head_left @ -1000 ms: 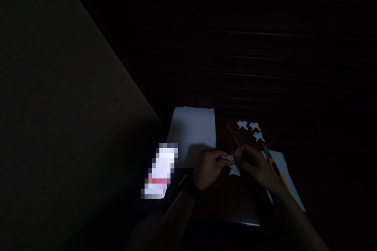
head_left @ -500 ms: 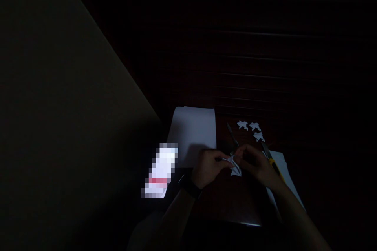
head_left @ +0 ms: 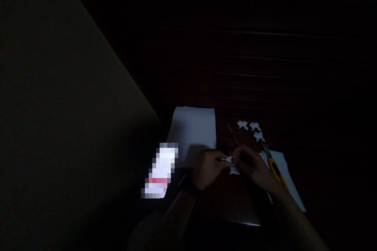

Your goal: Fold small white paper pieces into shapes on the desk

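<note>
The scene is very dark. My left hand [head_left: 208, 168] and my right hand [head_left: 253, 164] meet over a dark table and both pinch a small folded white paper piece [head_left: 232, 166] between their fingertips. My left wrist carries a dark band. Three small folded white paper figures [head_left: 251, 128] lie in a row beyond my right hand.
A white paper sheet [head_left: 193, 131] lies left of my hands, another white sheet [head_left: 287, 178] under my right forearm. A yellow-handled utility knife [head_left: 273, 165] rests on that sheet, a thin dark tool [head_left: 232, 135] beyond my fingers. A bright blurred rectangle [head_left: 161, 170] sits at the left.
My fingers have shifted slightly on the small paper piece, and less of it shows below them now. Everything else on the table is unmoved.
</note>
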The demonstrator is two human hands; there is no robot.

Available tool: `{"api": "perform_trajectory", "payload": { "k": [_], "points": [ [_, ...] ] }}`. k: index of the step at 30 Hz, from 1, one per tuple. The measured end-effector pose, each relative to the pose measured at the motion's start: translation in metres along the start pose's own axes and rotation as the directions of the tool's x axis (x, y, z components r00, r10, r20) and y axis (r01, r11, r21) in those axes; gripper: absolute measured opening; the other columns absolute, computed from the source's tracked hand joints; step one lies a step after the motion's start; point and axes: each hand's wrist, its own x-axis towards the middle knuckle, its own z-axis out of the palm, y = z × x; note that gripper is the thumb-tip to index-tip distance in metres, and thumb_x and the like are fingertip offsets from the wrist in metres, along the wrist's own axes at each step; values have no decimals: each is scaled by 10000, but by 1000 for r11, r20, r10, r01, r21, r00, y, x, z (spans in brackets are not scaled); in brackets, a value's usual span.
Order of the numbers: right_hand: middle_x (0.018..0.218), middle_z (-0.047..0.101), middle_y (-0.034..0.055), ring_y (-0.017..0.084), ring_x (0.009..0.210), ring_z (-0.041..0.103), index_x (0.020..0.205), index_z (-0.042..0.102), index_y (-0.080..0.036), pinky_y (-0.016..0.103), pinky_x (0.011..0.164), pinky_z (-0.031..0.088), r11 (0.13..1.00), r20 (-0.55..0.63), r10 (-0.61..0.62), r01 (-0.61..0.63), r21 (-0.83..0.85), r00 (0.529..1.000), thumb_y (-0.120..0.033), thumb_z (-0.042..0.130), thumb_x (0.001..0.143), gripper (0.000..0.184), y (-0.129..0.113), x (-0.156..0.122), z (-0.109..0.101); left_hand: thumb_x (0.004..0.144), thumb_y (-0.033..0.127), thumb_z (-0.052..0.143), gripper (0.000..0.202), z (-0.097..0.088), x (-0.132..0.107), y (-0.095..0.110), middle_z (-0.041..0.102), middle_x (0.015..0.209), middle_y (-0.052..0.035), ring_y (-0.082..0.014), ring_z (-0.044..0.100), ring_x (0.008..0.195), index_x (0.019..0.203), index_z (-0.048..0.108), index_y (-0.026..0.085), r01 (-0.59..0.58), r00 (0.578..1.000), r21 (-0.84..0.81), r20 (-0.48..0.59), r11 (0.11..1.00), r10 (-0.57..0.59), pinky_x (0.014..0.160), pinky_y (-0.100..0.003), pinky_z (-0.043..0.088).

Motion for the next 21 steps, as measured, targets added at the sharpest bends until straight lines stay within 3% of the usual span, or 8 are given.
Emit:
{"api": "perform_trajectory", "payload": {
  "k": [8,21],
  "points": [
    [778,542,-2,157,743,511,873,541,-208,280,663,404,990,40,73,-77,117,997,-283,599,802,118,0,1,-7,706,312,674,153,4,0,-2,710,776,-11,-148,639,706,792,703,189,25,999,-51,-32,998,-26,602,-214,461],
    [793,551,6,154,750,511,853,552,-197,277,664,393,983,54,67,-75,168,996,-290,604,800,119,-2,1,-9,714,321,669,149,6,0,-2,712,776,-8,-148,642,716,785,703,195,8,999,-111,-41,994,-12,626,-222,476]
  ]
}}
